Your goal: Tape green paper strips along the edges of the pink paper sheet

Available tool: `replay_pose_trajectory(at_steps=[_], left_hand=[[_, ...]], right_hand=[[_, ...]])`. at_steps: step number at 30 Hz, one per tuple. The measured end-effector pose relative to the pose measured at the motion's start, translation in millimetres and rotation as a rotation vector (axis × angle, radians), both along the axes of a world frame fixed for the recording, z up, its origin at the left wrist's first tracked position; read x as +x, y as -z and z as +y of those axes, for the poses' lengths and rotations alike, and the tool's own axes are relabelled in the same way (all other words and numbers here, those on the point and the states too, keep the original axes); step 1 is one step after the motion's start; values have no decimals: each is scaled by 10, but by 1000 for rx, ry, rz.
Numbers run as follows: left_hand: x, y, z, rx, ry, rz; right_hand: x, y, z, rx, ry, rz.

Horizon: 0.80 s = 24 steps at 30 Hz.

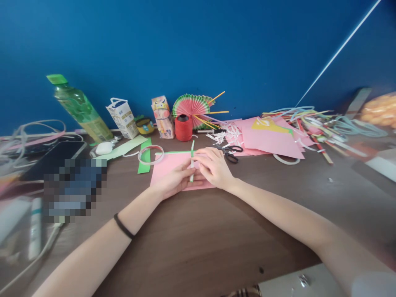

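Note:
A narrow green-and-white paper strip (192, 166) stands upright between my hands, above a pink sheet of paper (161, 170). My left hand (170, 181) has its thumb against the lower part of the strip, with the fingers behind it. Higher up, the fingertips of my right hand (215, 168) pinch the same strip. A green edge (173, 152) runs along the far side of the pink sheet. Just left of the sheet, a roll of tape (141, 155) rests over a green paper piece (144, 167).
Black-handled scissors (231, 152) lie right of my hands beside white paper scraps (234, 135) and stacked pink sheets (267, 140). Behind stand a red spool (183, 128), a paper fan (190, 106), a carton (123, 119) and a green bottle (82, 109). A phone (55, 159) lies left.

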<state>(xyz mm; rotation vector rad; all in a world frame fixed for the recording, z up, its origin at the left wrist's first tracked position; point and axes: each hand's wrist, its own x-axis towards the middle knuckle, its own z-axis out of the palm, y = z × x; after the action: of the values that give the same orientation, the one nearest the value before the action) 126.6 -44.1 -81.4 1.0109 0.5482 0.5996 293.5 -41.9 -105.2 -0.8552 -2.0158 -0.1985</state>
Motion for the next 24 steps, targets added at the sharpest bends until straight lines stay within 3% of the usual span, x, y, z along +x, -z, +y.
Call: replay_pose_trajectory(at_steps=[10, 13, 17, 21, 24], left_hand=[[0, -116, -24, -81, -26, 101], [-13, -127, -5, -112, -41, 118], [-11, -133, -12, -118, -51, 136], [-58, -247, -26, -94, 86, 249], [-154, -414, 10, 8, 160, 452]], right_hand=[[40, 21, 83, -122, -59, 177], [46, 51, 127, -204, -164, 294], [49, 106, 165, -304, -286, 292], [56, 137, 194, -323, -277, 240], [50, 133, 204, -289, -263, 171]])
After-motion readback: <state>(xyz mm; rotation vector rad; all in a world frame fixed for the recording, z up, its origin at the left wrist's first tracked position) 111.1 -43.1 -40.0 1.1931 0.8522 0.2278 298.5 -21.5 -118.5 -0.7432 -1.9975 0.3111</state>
